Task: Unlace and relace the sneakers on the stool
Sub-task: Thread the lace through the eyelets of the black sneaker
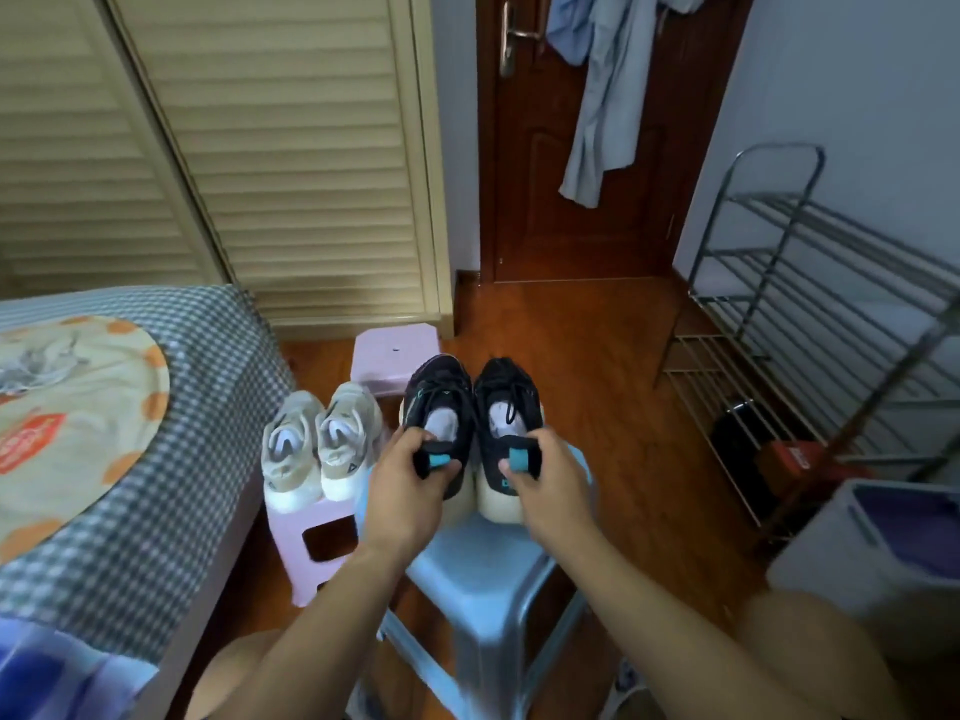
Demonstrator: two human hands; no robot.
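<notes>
Each black sneaker's heel (teal pull tab) is gripped: left sneaker (441,407) by left hand (410,491), right sneaker (506,407) by right hand (545,491), apparently over the blue stool (483,563)

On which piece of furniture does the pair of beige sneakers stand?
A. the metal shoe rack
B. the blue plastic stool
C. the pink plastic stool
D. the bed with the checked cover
C: the pair of beige sneakers stands on the nearer pink plastic stool, beside the bed.

A home bedroom: a checked bed (171,407), louvred wardrobe doors (291,148), a shoe rack (810,324)
</notes>
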